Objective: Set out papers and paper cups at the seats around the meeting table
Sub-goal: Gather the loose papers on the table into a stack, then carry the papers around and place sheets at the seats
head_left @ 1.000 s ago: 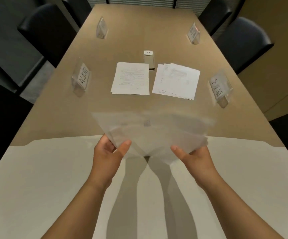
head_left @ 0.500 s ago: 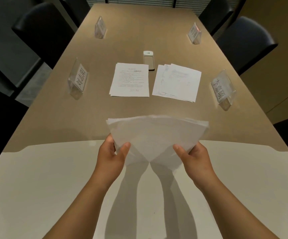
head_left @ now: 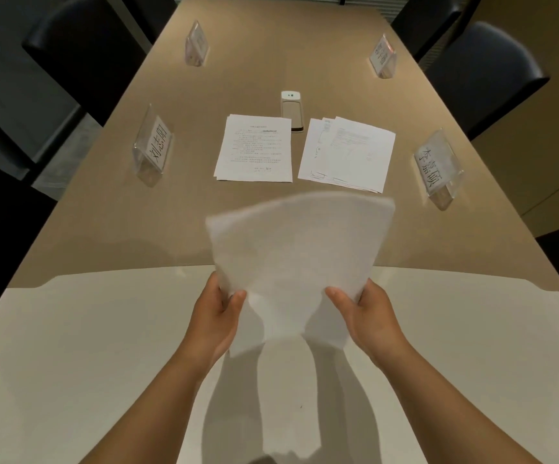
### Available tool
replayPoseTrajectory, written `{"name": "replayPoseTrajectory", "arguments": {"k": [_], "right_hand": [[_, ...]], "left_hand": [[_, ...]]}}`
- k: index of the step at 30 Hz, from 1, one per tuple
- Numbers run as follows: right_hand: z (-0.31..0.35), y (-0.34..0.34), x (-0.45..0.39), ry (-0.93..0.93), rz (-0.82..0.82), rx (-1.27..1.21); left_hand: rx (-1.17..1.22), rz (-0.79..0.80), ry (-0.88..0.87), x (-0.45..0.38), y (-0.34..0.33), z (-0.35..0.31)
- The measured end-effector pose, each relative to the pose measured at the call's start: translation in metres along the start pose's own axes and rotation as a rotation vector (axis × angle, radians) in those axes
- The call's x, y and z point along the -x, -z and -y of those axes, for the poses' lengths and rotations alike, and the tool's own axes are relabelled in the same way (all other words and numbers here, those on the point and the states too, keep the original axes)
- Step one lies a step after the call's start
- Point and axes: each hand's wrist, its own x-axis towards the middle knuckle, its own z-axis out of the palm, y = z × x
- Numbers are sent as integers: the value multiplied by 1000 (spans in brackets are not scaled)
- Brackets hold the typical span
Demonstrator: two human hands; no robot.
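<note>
A stack of white papers (head_left: pixel 300 249) is held up above the near end of the meeting table (head_left: pixel 104 236), blurred from motion and tilted toward me. My left hand (head_left: pixel 216 318) grips its lower left edge and my right hand (head_left: pixel 367 314) grips its lower right edge, thumbs on top. Two more piles lie flat in the table's middle: a neat printed pile (head_left: pixel 254 149) on the left and a fanned pile (head_left: pixel 348 154) on the right. No paper cups are in view.
Clear name stands sit at the left (head_left: pixel 153 150), right (head_left: pixel 439 169), far left (head_left: pixel 197 45) and far right (head_left: pixel 382 57). A white handheld device (head_left: pixel 291 110) lies beyond the piles. Dark chairs (head_left: pixel 482 72) line both sides. The near tabletop (head_left: pixel 87 346) is white.
The held stack went from low, flat and spread wide to gathered narrower and raised more upright. Both hands stayed on its lower edge.
</note>
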Motion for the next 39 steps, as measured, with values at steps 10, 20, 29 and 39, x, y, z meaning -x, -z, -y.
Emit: {"name": "replayPoseTrajectory", "arguments": {"k": [10, 20, 29, 39], "right_hand": [[47, 36, 62, -97, 322, -307], [114, 12, 120, 168, 381, -29], [181, -73, 203, 338, 620, -6], [227, -231, 352, 477, 728, -7]], "left_hand": [[235, 54, -7, 66, 41, -44], [291, -203, -161, 175, 110, -82], [484, -359, -91, 293, 201, -69], [368, -589, -264, 410, 374, -2]]}}
